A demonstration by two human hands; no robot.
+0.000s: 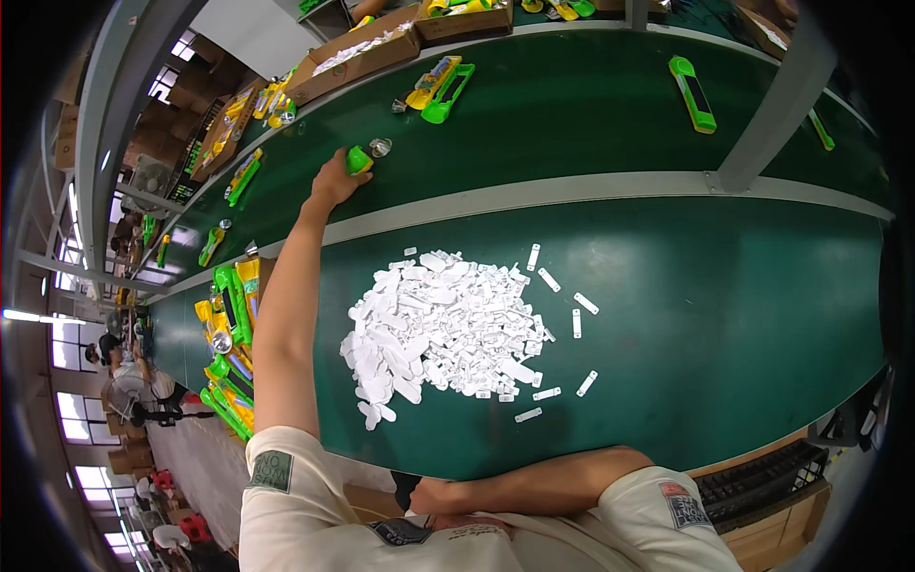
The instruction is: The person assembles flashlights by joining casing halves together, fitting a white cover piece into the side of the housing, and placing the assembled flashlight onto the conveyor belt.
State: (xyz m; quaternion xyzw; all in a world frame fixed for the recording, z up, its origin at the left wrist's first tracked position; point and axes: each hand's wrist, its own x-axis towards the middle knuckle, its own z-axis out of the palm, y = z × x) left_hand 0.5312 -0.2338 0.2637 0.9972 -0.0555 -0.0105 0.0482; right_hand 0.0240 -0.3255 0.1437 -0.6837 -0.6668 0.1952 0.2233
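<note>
My left hand (335, 181) reaches out over the far green belt. Its fingers close round a green-and-yellow flashlight housing (358, 160), most of which the hand hides. A silver reflector cup (380, 147) sits right at the housing's far end. My right forearm lies across my front at the table's near edge, and my right hand (431, 497) rests low by my shirt. Its fingers are too hidden to make out, and a dark item beside it is unclear. Between my arms, a pile of small white plastic parts (448, 324) covers part of the green table (705, 334).
More green-and-yellow housings lie on the belt (553, 105), one (692, 93) far right. Several are heaped (229, 315) beyond my left arm. Cardboard boxes (353, 57) line the far side. A metal rail (534, 195) divides belt and table; a grey post (777, 105) rises right.
</note>
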